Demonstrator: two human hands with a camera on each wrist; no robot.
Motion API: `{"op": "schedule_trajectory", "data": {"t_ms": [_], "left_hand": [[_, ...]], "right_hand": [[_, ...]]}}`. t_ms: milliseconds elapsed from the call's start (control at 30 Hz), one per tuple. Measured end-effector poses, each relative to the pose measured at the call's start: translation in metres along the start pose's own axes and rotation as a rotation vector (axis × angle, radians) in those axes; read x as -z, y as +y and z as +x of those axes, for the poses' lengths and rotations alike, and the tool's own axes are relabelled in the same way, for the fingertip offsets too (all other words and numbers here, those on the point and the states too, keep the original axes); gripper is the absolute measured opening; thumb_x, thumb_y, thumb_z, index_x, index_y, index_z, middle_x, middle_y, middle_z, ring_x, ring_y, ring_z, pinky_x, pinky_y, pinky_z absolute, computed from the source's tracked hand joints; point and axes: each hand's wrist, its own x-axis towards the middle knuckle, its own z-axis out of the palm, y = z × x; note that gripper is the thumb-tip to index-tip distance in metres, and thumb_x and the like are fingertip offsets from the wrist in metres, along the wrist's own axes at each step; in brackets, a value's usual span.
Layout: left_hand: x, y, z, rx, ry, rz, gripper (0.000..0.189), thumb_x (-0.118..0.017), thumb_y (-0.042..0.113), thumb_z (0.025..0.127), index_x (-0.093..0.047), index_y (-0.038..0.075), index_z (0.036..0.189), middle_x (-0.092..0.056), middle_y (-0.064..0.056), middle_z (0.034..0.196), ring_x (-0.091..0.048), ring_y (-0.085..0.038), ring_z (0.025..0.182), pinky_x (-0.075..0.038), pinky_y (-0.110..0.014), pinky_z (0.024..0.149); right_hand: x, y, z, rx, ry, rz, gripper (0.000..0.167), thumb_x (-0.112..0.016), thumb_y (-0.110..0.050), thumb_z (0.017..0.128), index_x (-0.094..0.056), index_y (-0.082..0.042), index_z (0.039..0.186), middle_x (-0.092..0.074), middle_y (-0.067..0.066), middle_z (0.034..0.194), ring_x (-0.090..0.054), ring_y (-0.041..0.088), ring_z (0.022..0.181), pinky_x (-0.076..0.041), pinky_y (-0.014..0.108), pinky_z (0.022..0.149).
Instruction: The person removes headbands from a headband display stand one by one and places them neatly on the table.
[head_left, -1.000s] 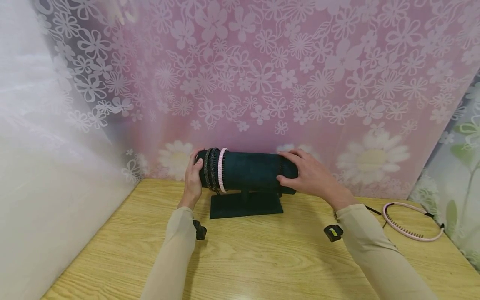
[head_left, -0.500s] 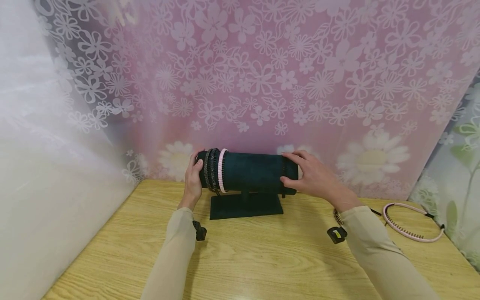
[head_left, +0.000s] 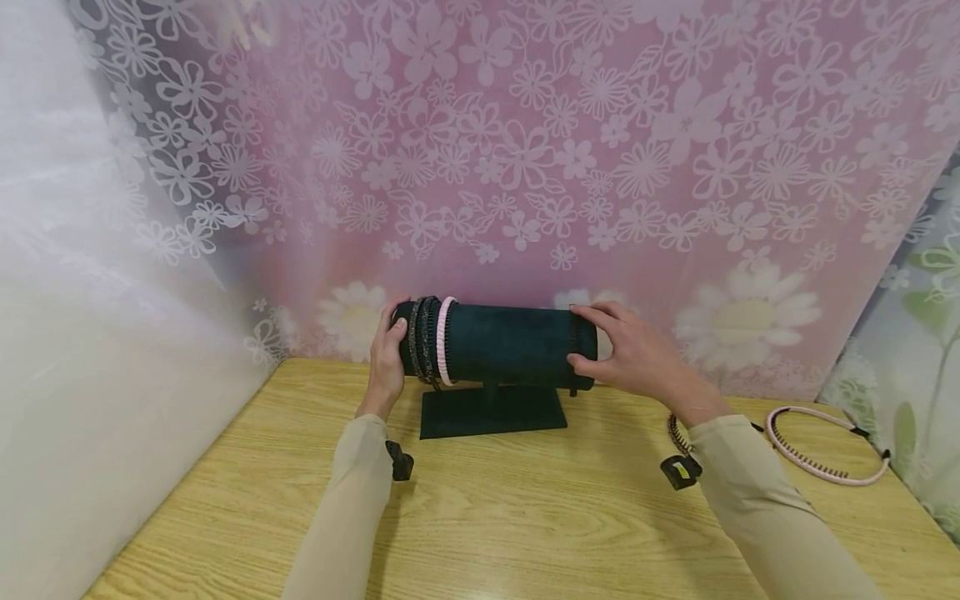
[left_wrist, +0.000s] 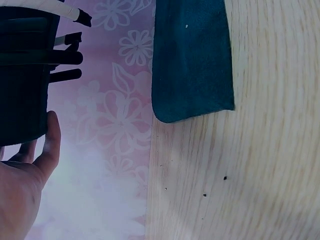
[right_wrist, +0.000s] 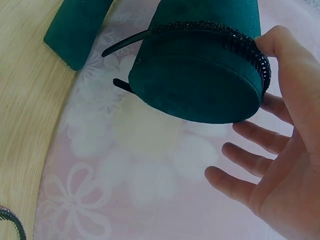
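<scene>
A dark green velvet headband stand (head_left: 510,342) lies crosswise as a thick roll on a flat base (head_left: 491,414). My left hand (head_left: 386,358) grips the roll's left end, thumb in front. Beside it, several dark glittery headbands (head_left: 422,342) and a pink headband (head_left: 442,342) sit around the roll. At the right end, my right hand (head_left: 633,354) holds a black beaded headband (right_wrist: 210,27) between thumb and index finger. This band wraps the roll close to its end face, its two tips sticking out below. In the right wrist view the other fingers are spread apart.
On the wooden table (head_left: 525,517), a pink toothed headband (head_left: 846,481) lies at the far right. Another dark toothed headband (head_left: 677,433) is partly hidden behind my right wrist. A flowered pink curtain (head_left: 525,167) hangs right behind the stand.
The right hand and the black headband have slid slightly rightward along the roll, toward its end. My left hand and the other bands stay in place.
</scene>
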Motion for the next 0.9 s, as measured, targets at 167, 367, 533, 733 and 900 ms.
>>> {"op": "schedule_trajectory", "data": {"t_ms": [167,367,533,733,900], "left_hand": [[0.0,0.0,0.0,-0.001,0.003,0.021,0.053,-0.03,0.033,0.106,-0.044,0.017,0.154,-0.046,-0.002,0.155,-0.047,-0.027,0.133,-0.034,-0.049,0.114],[0.0,0.001,0.0,-0.008,0.009,0.042,0.054,-0.03,0.036,0.106,-0.043,0.017,0.154,-0.047,0.001,0.153,-0.048,-0.026,0.132,-0.035,-0.05,0.115],[0.0,0.0,0.001,-0.022,0.011,0.035,0.054,-0.03,0.037,0.105,-0.044,0.016,0.153,-0.048,0.0,0.152,-0.049,-0.026,0.13,-0.035,-0.05,0.113],[0.0,0.006,-0.002,-0.015,0.004,0.039,0.054,-0.03,0.034,0.106,-0.043,0.014,0.154,-0.047,-0.003,0.154,-0.047,-0.027,0.134,-0.033,-0.052,0.116],[0.0,0.0,0.0,-0.001,0.005,0.052,0.055,-0.029,0.036,0.105,-0.042,0.016,0.154,-0.046,-0.002,0.155,-0.046,-0.027,0.134,-0.033,-0.053,0.116]], "right_hand": [[0.001,0.002,-0.002,0.004,0.003,0.007,0.074,-0.071,-0.037,0.093,-0.043,-0.014,0.156,-0.044,0.023,0.153,-0.049,0.047,0.134,-0.045,0.067,0.103],[0.001,0.005,-0.003,0.003,-0.001,0.022,0.073,-0.069,-0.034,0.093,-0.041,-0.015,0.157,-0.043,0.023,0.155,-0.048,0.048,0.135,-0.044,0.067,0.104],[0.001,0.007,-0.003,0.011,0.002,0.034,0.072,-0.069,-0.033,0.093,-0.041,-0.015,0.157,-0.043,0.022,0.155,-0.049,0.048,0.136,-0.044,0.067,0.104],[0.0,0.009,-0.004,0.003,0.0,0.07,0.073,-0.069,-0.034,0.094,-0.04,-0.016,0.158,-0.042,0.021,0.157,-0.048,0.047,0.136,-0.044,0.066,0.104],[-0.001,0.013,-0.007,0.016,0.004,0.159,0.072,-0.068,-0.027,0.095,-0.038,-0.016,0.159,-0.042,0.02,0.157,-0.051,0.044,0.134,-0.049,0.062,0.099]]}}
